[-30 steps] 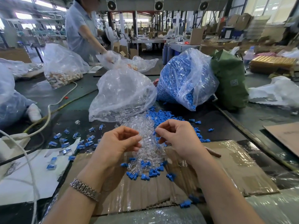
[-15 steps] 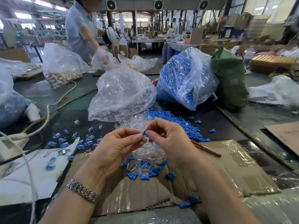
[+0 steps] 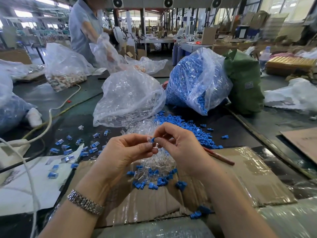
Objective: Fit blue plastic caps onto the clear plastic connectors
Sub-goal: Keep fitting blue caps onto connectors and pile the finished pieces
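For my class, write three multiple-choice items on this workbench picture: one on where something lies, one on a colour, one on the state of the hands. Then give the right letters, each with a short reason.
1. Where does the bag of blue caps lie relative to the bag of clear connectors?
A. To its right
B. To its left
C. Underneath it

2. What colour is the sack beside the bag of blue caps?
A. Red
B. Green
C. Yellow

3. What are the two hands doing?
A. Both lie flat on the cardboard
B. One lifts a bag
C. Both pinch small parts together between them

Answers:
1 A: the blue-filled bag sits to the right of the clear one.
2 B: the sack leaning against it is green.
3 C: the left hand and right hand meet at their fingertips around a blue cap and a clear connector.
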Available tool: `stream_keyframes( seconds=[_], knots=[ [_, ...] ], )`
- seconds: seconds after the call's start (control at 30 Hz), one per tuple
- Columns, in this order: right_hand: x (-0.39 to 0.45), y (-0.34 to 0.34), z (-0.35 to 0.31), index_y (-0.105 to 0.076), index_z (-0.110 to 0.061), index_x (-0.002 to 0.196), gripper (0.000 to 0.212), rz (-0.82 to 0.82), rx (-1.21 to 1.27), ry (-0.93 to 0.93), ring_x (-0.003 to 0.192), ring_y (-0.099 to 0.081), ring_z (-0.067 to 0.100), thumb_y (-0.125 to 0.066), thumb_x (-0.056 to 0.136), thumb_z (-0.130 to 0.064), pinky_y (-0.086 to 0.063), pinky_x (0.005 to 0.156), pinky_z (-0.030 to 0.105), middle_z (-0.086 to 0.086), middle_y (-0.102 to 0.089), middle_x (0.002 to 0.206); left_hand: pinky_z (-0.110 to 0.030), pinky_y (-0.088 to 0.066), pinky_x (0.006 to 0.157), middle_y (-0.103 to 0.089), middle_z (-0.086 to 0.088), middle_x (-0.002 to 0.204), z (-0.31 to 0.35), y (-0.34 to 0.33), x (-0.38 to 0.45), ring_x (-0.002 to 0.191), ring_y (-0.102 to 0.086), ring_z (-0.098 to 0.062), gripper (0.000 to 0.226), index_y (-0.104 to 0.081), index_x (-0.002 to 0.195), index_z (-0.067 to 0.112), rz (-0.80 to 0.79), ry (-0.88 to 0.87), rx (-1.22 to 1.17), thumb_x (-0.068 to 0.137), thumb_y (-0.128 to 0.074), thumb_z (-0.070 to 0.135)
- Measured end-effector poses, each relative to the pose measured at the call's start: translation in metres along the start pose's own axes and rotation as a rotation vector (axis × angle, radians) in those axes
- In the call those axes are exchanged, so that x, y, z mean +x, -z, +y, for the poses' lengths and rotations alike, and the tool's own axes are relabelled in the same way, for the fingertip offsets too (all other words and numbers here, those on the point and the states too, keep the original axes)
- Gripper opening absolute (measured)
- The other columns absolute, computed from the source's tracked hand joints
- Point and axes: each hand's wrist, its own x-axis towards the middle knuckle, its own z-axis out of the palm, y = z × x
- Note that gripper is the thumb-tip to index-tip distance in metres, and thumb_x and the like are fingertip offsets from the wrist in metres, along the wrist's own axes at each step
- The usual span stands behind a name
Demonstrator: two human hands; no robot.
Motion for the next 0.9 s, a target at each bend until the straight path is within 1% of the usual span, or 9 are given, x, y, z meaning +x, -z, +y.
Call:
stream_keyframes(
  seconds=[0.13,0.3,0.47,0.5,0.57,0.63,0.7,0.77,0.9],
  knots=[
    [-0.001,0.002,0.000,-0.064,-0.022,0.090,0.014,-0.016,-0.001,-0.006,0.076,-0.059,0.006,-0.065,0.097,-0.010,-0.051,0.072,0.022,-0.009,-0.063,0.080,-0.027,-0.060,0.078,-0.075,-0.024,0.101,-0.001,0.001,0.001,0.094,-0.075,-0.034,0.026,-0.079,0.098,0.004,-0.024,0.017,-0.009,0.073,-0.080,0.013],
    [-0.001,0.002,0.000,-0.065,-0.025,0.089,0.014,-0.015,-0.034,-0.011,0.078,-0.060,0.010,-0.066,0.097,-0.013,-0.054,0.072,0.026,-0.008,-0.065,0.082,-0.028,-0.059,0.081,-0.076,-0.022,0.102,-0.007,0.004,0.002,0.098,-0.075,-0.035,0.021,-0.079,0.102,0.007,-0.017,0.005,0.007,0.081,-0.079,0.011],
    [0.000,0.016,0.000,-0.066,-0.033,0.102,0.013,-0.002,-0.011,-0.133,0.087,-0.065,0.003,-0.073,0.092,-0.032,-0.051,0.075,0.018,-0.012,-0.069,0.090,-0.030,-0.059,0.084,-0.075,-0.022,0.107,-0.008,0.007,0.004,0.102,-0.073,-0.035,0.029,-0.078,0.105,0.008,-0.051,-0.006,-0.002,0.079,-0.087,0.019],
    [0.000,0.022,0.004,-0.064,-0.033,0.109,0.021,0.063,-0.116,-0.181,0.093,-0.064,0.002,-0.073,0.090,-0.038,-0.050,0.079,0.019,-0.013,-0.067,0.095,-0.030,-0.059,0.084,-0.075,-0.022,0.107,-0.008,0.008,0.005,0.102,-0.073,-0.036,0.030,-0.078,0.104,0.008,-0.040,-0.006,-0.016,0.078,-0.088,0.019],
    [-0.003,0.037,0.013,-0.057,-0.028,0.124,0.043,0.146,-0.531,-0.385,0.114,-0.057,0.013,-0.069,0.090,-0.050,-0.048,0.094,0.035,-0.009,-0.059,0.116,-0.030,-0.059,0.083,-0.074,-0.024,0.107,-0.008,0.009,0.005,0.102,-0.073,-0.037,0.027,-0.078,0.103,0.007,-0.032,-0.012,-0.047,0.078,-0.085,0.014],
    [-0.007,0.046,0.019,-0.050,-0.020,0.131,0.063,0.060,-0.836,-0.696,0.128,-0.045,0.029,-0.066,0.087,-0.062,-0.040,0.104,0.050,0.006,-0.050,0.132,-0.030,-0.059,0.081,-0.073,-0.026,0.107,-0.008,0.010,0.006,0.100,-0.073,-0.038,0.027,-0.077,0.103,0.004,-0.026,-0.017,-0.100,0.077,-0.083,0.008],
    [-0.009,0.048,0.023,-0.055,-0.014,0.107,0.057,-0.056,-0.863,-0.856,0.122,-0.044,0.034,-0.066,0.085,-0.065,-0.044,0.101,0.050,0.013,-0.052,0.126,-0.029,-0.060,0.078,-0.073,-0.028,0.106,-0.007,0.010,0.007,0.097,-0.074,-0.037,0.026,-0.076,0.103,0.001,-0.005,-0.019,-0.121,0.078,-0.081,0.004],
    [-0.008,0.046,0.025,-0.048,-0.017,0.080,0.044,-0.093,-0.824,-0.839,0.108,-0.044,0.032,-0.067,0.087,-0.056,-0.045,0.090,0.043,0.010,-0.055,0.108,-0.028,-0.060,0.075,-0.073,-0.028,0.106,-0.005,0.009,0.008,0.094,-0.074,-0.036,0.024,-0.076,0.102,0.000,0.019,-0.016,-0.126,0.078,-0.078,0.002],
    [-0.008,0.043,0.022,-0.048,-0.017,0.072,0.035,-0.077,-0.829,-0.751,0.088,-0.049,0.028,-0.067,0.086,-0.042,-0.037,0.063,0.034,0.003,-0.049,0.077,-0.028,-0.061,0.071,-0.072,-0.029,0.105,-0.004,0.007,0.007,0.090,-0.075,-0.034,0.023,-0.076,0.097,-0.001,0.053,0.003,-0.177,0.074,-0.077,0.002]
  ],
)
